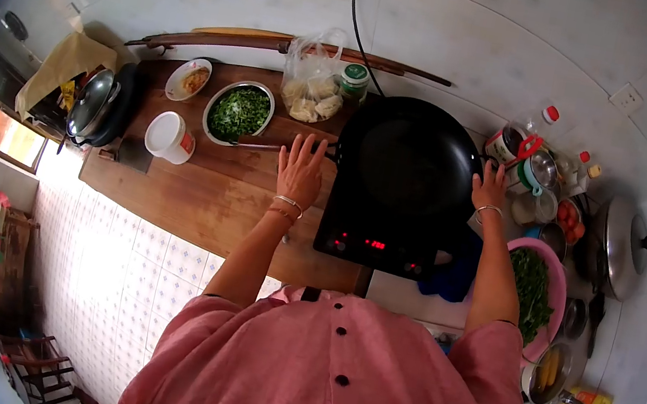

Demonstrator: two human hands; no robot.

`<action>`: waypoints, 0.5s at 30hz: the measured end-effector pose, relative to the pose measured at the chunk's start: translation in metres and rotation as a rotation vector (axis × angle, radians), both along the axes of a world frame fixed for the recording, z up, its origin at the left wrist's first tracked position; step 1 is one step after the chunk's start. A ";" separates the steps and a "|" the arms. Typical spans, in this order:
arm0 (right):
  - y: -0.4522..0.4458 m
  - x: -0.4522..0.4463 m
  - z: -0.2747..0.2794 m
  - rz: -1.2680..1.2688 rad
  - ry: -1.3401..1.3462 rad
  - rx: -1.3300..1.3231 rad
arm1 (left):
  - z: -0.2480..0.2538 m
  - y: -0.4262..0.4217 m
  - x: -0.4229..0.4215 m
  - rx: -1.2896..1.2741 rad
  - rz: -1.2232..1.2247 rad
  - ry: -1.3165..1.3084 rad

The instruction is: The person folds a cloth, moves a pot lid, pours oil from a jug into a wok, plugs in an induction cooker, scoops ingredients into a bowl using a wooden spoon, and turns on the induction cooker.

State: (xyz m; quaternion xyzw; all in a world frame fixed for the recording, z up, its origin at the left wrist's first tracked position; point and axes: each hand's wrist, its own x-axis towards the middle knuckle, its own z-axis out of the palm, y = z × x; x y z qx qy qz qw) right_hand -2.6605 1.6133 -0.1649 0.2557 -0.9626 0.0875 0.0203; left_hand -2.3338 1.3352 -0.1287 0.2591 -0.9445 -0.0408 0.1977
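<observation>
A large black wok (408, 156) sits on a black induction cooker (371, 249) with lit red digits. My left hand (300, 172) is at the wok's left side, by its handle, fingers spread over the wooden counter (203, 198). At the wok's right edge, my right hand (489, 188) lies beside the small side handle, its fingers apart. Left of my left hand stands a metal bowl of chopped greens (240, 113), with a knife-like utensil (260, 142) lying against it. Nothing shows inside the wok.
Behind are a plastic bag of dough pieces (312, 96) and a green-lidded jar (354, 80). A white tub (170, 137), a small bowl (188, 80) and a pot (94, 105) stand left. Bottles (523, 133), a pink basin of greens (532, 295) and a large lid (623, 246) are right.
</observation>
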 end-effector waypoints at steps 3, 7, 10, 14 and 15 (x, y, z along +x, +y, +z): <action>-0.006 -0.005 0.005 0.027 0.003 -0.042 | -0.002 0.003 0.005 0.025 0.009 -0.032; -0.006 -0.004 0.006 0.036 -0.008 -0.061 | -0.004 0.007 0.009 0.052 0.018 -0.047; -0.007 -0.006 0.005 0.030 -0.006 -0.025 | -0.006 0.005 0.009 0.046 0.019 -0.044; -0.007 -0.005 0.000 0.018 -0.012 -0.038 | -0.006 0.006 0.011 0.081 0.021 -0.049; -0.006 -0.005 -0.001 0.033 0.013 -0.044 | -0.007 0.006 0.012 0.082 0.021 -0.050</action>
